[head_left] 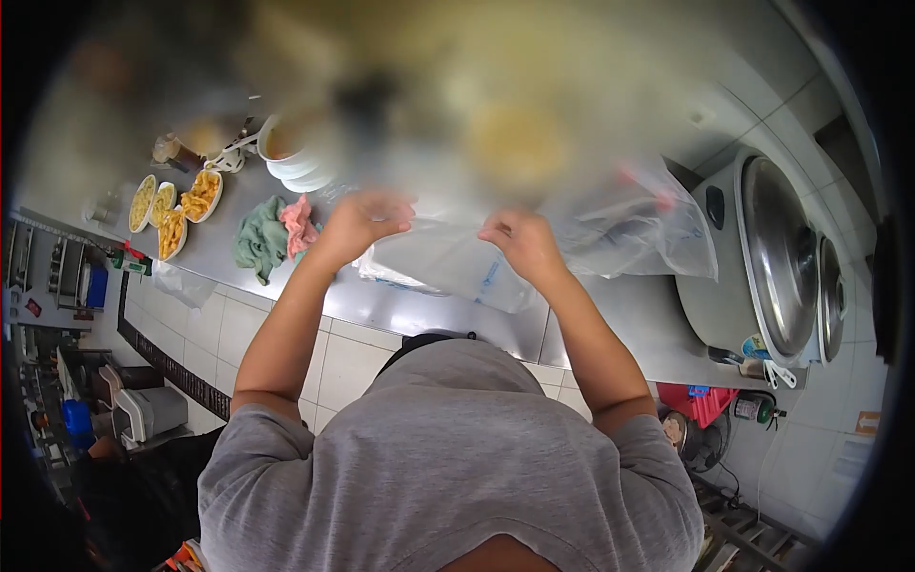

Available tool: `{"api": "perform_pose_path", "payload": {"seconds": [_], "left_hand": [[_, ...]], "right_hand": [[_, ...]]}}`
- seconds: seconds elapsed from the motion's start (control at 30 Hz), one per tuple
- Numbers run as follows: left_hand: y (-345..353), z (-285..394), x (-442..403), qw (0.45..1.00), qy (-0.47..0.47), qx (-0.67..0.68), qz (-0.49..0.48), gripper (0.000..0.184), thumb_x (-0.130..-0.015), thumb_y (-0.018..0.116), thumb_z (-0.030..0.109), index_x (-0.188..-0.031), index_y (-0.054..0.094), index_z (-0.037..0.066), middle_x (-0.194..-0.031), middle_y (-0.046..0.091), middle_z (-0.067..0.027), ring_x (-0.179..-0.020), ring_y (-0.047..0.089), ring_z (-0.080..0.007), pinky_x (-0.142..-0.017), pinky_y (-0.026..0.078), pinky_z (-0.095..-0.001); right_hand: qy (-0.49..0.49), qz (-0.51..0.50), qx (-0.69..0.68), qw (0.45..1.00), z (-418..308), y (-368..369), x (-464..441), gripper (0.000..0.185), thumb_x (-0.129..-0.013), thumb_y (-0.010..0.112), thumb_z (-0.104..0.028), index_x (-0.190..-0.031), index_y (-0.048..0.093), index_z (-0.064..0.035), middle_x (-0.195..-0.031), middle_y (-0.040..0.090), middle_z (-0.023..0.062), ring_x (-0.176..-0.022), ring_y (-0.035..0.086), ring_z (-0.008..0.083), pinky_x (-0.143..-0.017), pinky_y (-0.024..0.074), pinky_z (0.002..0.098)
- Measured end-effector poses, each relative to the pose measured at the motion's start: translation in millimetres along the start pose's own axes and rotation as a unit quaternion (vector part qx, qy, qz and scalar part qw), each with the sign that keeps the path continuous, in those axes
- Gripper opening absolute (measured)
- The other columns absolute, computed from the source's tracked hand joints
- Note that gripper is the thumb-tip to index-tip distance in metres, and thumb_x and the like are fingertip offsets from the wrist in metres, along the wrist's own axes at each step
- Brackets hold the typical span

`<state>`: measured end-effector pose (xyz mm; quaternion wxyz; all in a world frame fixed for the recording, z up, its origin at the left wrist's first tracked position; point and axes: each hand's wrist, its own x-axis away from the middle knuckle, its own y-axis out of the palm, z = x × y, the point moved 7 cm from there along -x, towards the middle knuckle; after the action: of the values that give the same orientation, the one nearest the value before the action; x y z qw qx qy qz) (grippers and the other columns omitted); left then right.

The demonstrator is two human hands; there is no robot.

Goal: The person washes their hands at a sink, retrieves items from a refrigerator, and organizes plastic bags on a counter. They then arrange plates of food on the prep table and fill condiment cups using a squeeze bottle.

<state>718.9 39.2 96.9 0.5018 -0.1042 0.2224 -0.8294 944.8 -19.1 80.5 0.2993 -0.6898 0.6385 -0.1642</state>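
Note:
Over the metal counter, clear plastic bags [434, 259] lie in front of me, some with blue print. My left hand [375, 223] is at the left side of the bags, its thumb and fingers curved toward each other; its fingertips are partly blurred. At the right side, my right hand [519, 238] has its fingers pinched together at the plastic; what lies between them is too small to tell. A green cloth [260, 238] and a pink cloth [298, 225] lie left of my left hand. More clear plastic [634, 224] spreads to the right of my right hand.
Food-filled bowls [201, 195] and stacked white containers [291, 167] stand on the metal counter [381, 303] at the left. A large lidded pot [734, 257] stands at the right. A blurred mass covers the top of the view. Grey bins [152, 415] stand lower left.

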Motion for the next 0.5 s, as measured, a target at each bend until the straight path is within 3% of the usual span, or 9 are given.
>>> {"api": "perform_pose_path", "payload": {"seconds": [0.07, 0.1, 0.17, 0.23, 0.33, 0.37, 0.43, 0.47, 0.5], "left_hand": [[-12.9, 11.9, 19.4, 0.993, -0.042, 0.107, 0.001, 0.025, -0.072, 0.074, -0.001, -0.096, 0.065, 0.000, -0.091, 0.065, -0.0030, -0.084, 0.060, -0.0106, -0.081, 0.048, -0.0261], [-16.1, 24.7, 29.8, 0.992, -0.020, 0.128, 0.010, 0.019, -0.078, 0.072, 0.006, -0.095, 0.067, 0.000, -0.081, 0.066, -0.0029, -0.077, 0.059, -0.0093, -0.069, 0.045, -0.0235], [-20.7, 62.6, 51.6, 0.990, -0.005, 0.138, 0.008, 0.017, -0.078, 0.072, 0.006, -0.093, 0.067, 0.000, -0.078, 0.066, -0.0029, -0.074, 0.058, -0.0087, -0.067, 0.044, -0.0232], [-28.5, 100.2, 59.7, 0.989, 0.011, 0.149, -0.004, 0.015, -0.078, 0.073, 0.007, -0.091, 0.067, 0.000, -0.076, 0.065, -0.0029, -0.071, 0.056, -0.0081, -0.064, 0.043, -0.0228], [-22.1, 137.3, 54.2, 0.996, 0.053, -0.002, -0.067, 0.012, -0.081, 0.070, 0.011, -0.083, 0.067, 0.000, -0.071, 0.062, -0.0033, -0.065, 0.053, -0.0085, -0.062, 0.041, -0.0234], [-14.7, 145.1, 44.9, 0.991, 0.078, 0.006, -0.110, 0.013, -0.083, 0.068, 0.013, -0.078, 0.066, 0.002, -0.073, 0.062, -0.0040, -0.069, 0.054, -0.0097, -0.065, 0.041, -0.0237], [-2.6, 160.6, 27.7, 0.969, 0.160, 0.163, -0.091, 0.025, -0.087, 0.060, 0.017, -0.066, 0.061, 0.003, -0.069, 0.058, -0.0028, -0.068, 0.053, -0.0123, -0.064, 0.041, -0.0267], [4.0, 161.7, 13.8, 0.968, 0.165, 0.162, -0.100, 0.025, -0.087, 0.060, 0.017, -0.066, 0.061, 0.003, -0.069, 0.058, -0.0028, -0.068, 0.053, -0.0123, -0.064, 0.041, -0.0267], [1.7, 170.5, -3.3, 0.935, 0.218, 0.265, -0.093, 0.026, -0.089, 0.058, 0.018, -0.067, 0.060, 0.003, -0.067, 0.056, -0.0018, -0.065, 0.052, -0.0125, -0.062, 0.042, -0.0273]], "right_hand": [[-0.019, 0.000, -0.036, 0.999, -26.4, -9.1, 17.3, 0.018, -0.077, 0.071, -0.016, -0.083, 0.064, -0.0002, -0.081, 0.066, 0.0108, -0.074, 0.062, 0.0257, -0.069, 0.0483, 0.0343], [0.007, -0.009, -0.067, 0.998, -39.2, -14.2, 29.4, 0.014, -0.074, 0.072, -0.013, -0.081, 0.064, -0.0029, -0.083, 0.066, 0.0105, -0.077, 0.063, 0.0257, -0.069, 0.0484, 0.0329], [0.032, -0.015, -0.094, 0.995, -63.6, -31.3, 43.0, 0.012, -0.072, 0.073, -0.009, -0.079, 0.064, -0.0056, -0.085, 0.066, 0.0101, -0.079, 0.063, 0.0257, -0.070, 0.0486, 0.0314], [-0.216, 0.123, -0.006, 0.969, -119.9, -72.2, 62.4, 0.012, -0.071, 0.074, -0.007, -0.077, 0.063, -0.0057, -0.083, 0.067, 0.0066, -0.076, 0.064, 0.0235, -0.068, 0.0485, 0.0297], [-0.269, 0.126, -0.121, 0.947, -147.5, -120.5, 85.5, 0.014, -0.070, 0.076, -0.007, -0.076, 0.063, -0.0054, -0.080, 0.066, 0.0036, -0.070, 0.061, 0.0184, -0.065, 0.0465, 0.0271], [-0.266, 0.133, -0.115, 0.948, -150.0, -131.1, 93.4, 0.014, -0.070, 0.076, -0.007, -0.076, 0.063, -0.0054, -0.080, 0.066, 0.0036, -0.070, 0.061, 0.0184, -0.065, 0.0465, 0.0271], [0.003, -0.064, -0.342, 0.938, -121.0, -116.1, 97.8, 0.013, -0.073, 0.076, -0.008, -0.076, 0.064, -0.0036, -0.078, 0.065, 0.0040, -0.064, 0.058, 0.0134, -0.062, 0.0436, 0.0256], [0.003, -0.052, -0.341, 0.939, -114.3, -123.8, 100.8, 0.013, -0.073, 0.076, -0.008, -0.076, 0.064, -0.0036, -0.078, 0.065, 0.0040, -0.064, 0.058, 0.0134, -0.062, 0.0436, 0.0256], [0.003, -0.185, -0.267, 0.946, -108.4, -112.7, 104.5, 0.013, -0.074, 0.076, -0.009, -0.078, 0.064, -0.0036, -0.077, 0.065, 0.0037, -0.063, 0.057, 0.0121, -0.062, 0.0431, 0.0261]]}}
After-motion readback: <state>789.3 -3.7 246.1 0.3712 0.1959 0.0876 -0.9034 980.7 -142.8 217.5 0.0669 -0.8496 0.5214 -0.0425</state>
